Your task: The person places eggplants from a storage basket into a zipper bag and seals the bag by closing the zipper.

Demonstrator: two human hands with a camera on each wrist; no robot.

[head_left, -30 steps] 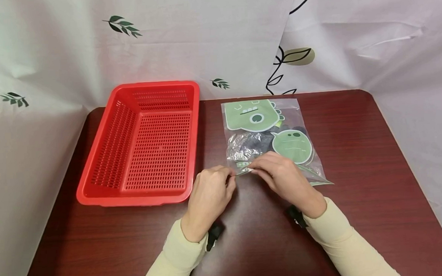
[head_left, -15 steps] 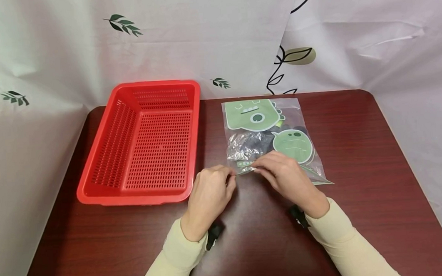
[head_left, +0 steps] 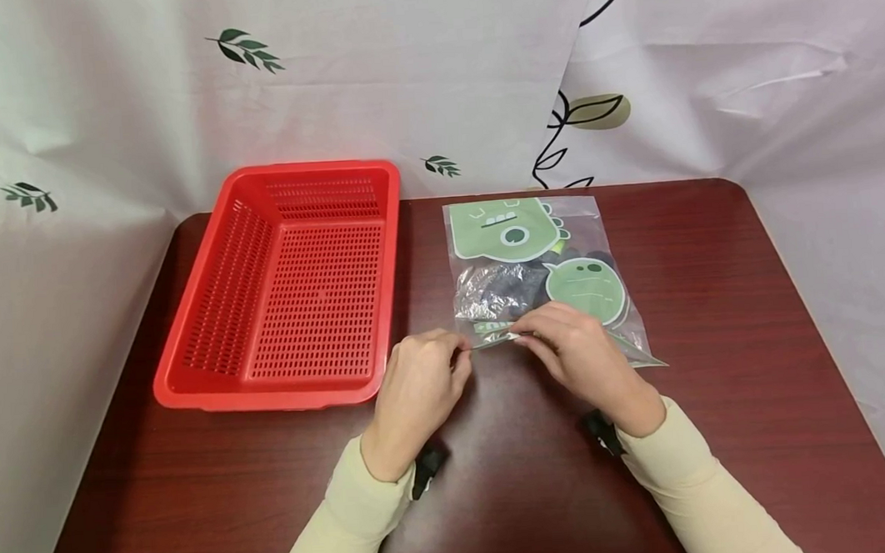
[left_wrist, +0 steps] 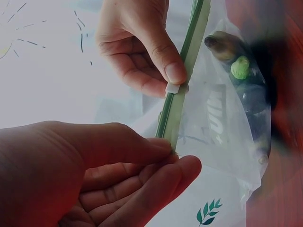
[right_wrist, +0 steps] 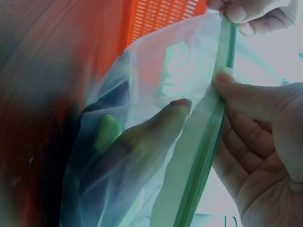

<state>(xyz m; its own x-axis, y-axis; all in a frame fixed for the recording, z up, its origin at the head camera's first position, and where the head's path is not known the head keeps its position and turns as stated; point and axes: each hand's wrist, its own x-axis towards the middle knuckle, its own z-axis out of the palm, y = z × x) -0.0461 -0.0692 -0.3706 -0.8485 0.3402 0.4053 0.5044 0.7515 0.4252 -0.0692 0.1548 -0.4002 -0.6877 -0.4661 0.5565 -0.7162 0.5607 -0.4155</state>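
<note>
A clear zip bag with green cartoon prints lies on the table, its zip edge lifted toward me. Inside it are several dark, rounded and elongated things and a light green piece; their kind is blurred by the plastic. My left hand pinches the bag's left corner at the end of the green zip strip. A short way to the right, my right hand pinches the small white zip slider between thumb and fingers. Beyond the right hand, the bag's mouth edges stand apart.
A red perforated plastic basket with nothing in it stands to the left of the bag. Under everything is a dark red-brown wooden table. White cloth with leaf prints hangs behind the table and at both sides.
My right hand has slid slightly to the right along the zip with the slider. The left hand keeps its pinch at the corner, and the basket has not moved.
</note>
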